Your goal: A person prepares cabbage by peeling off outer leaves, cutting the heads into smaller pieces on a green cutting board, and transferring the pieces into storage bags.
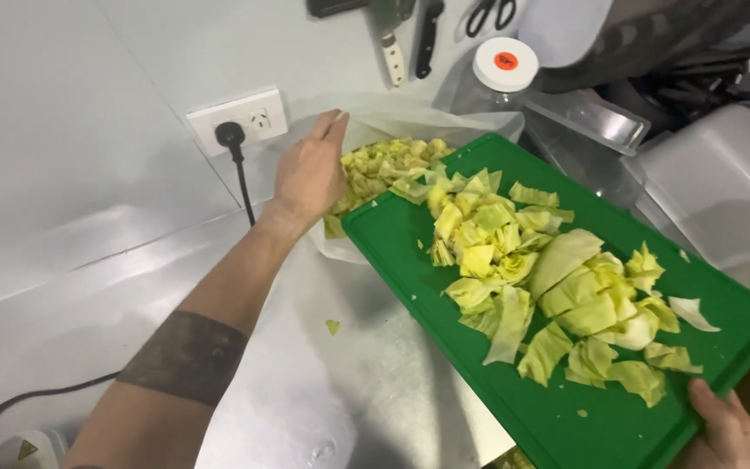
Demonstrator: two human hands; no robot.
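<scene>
Only the thumb and part of your right hand (724,427) show at the bottom edge, its grip clamped on the near corner of the green cutting board (444,321); the other fingers are hidden under it. Your left hand (310,169) is flat and released, fingers straight, at the rim of the clear plastic bag (410,117), which already holds chopped cabbage. More cabbage pieces (549,287) lie heaped on the tilted board, whose far end reaches over the bag. Behind stand a white-lidded jar (503,65), clear tubs (592,122), a wall socket (240,117) with a black plug, and partly cut-off knives and scissors. 1 leaf scrap (332,326) lies on the steel surface (349,399).
</scene>
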